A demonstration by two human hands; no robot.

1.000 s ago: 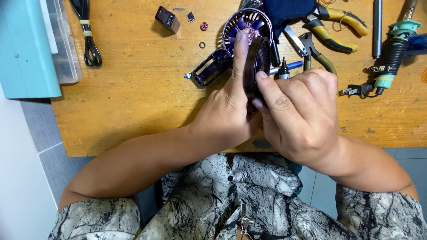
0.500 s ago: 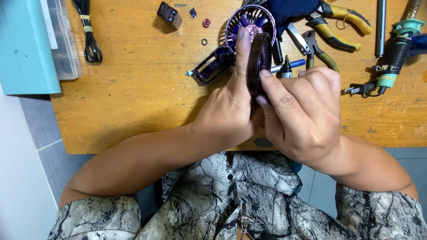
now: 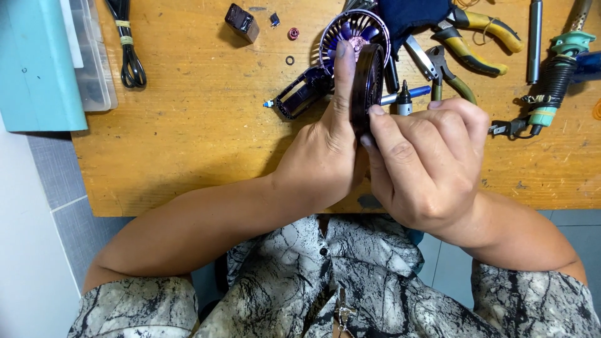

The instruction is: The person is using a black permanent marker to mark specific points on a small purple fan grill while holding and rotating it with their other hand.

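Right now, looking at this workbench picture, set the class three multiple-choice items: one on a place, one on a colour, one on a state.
1. Where does the coiled black cable lie?
A. At the bench's far left, beside the teal box
B. Under the pliers
C. On the person's lap

2. What colour are the pliers' handles?
A. Red
B. Yellow and black
C. White

3. How is the round dark fan cover held?
A. Lying flat, untouched
B. Hanging from a cord
C. On edge, between both hands

Answers: 1 A, the cable rests next to the box. 2 B, the grips show yellow with black. 3 C, the left hand and right hand pinch it upright.
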